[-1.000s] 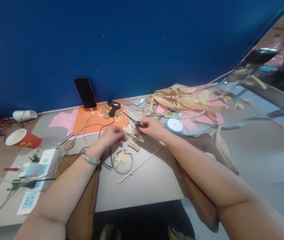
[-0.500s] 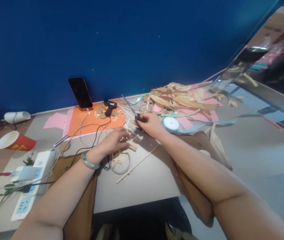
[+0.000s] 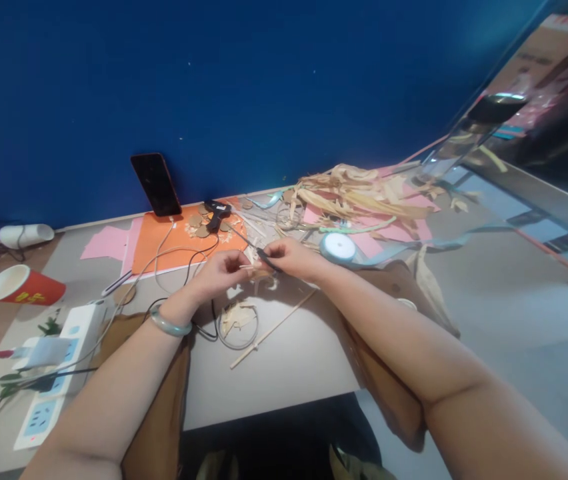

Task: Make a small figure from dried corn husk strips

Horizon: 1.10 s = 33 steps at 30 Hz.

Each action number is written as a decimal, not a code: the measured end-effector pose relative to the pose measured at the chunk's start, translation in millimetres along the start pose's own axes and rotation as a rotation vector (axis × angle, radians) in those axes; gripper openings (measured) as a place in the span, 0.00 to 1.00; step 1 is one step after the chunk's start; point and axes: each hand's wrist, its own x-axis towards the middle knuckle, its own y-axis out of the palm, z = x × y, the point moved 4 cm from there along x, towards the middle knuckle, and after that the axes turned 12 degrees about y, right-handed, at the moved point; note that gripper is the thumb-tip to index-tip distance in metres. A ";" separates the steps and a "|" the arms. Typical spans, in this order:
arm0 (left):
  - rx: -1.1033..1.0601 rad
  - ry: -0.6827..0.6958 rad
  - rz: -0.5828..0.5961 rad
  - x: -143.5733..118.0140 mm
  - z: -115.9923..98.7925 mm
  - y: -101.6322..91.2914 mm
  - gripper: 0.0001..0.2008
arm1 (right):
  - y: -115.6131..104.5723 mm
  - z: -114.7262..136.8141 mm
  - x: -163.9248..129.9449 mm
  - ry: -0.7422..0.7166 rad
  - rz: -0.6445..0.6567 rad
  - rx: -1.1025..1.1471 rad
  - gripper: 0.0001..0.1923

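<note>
My right hand (image 3: 291,258) grips black-handled scissors (image 3: 257,248), blades pointing up-left toward the orange sheet. My left hand (image 3: 217,271), with a pale green bangle on its wrist, pinches a small piece of dried husk (image 3: 259,270) right beside the scissor handles. Both hands meet above the grey table (image 3: 289,360). Below them lie a wire ring with husk bits inside (image 3: 237,325) and a thin wooden stick (image 3: 274,329).
An orange sheet (image 3: 164,243) carries brown discs and a black glue gun (image 3: 215,215). A phone (image 3: 155,184) leans on the blue wall. A ribbon spool (image 3: 338,247) and a husk pile (image 3: 359,193) are right. A red cup (image 3: 21,288) and a power strip (image 3: 57,370) are left.
The scissors swung from pointing up at the back to lower and leftward. My left hand lifted off the table with a husk piece and came up to meet the right hand.
</note>
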 end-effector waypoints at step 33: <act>-0.272 -0.034 -0.237 1.5 6.5 -5.1 0.17 | 5.8 3.9 -2.3 -0.117 -0.242 0.271 0.16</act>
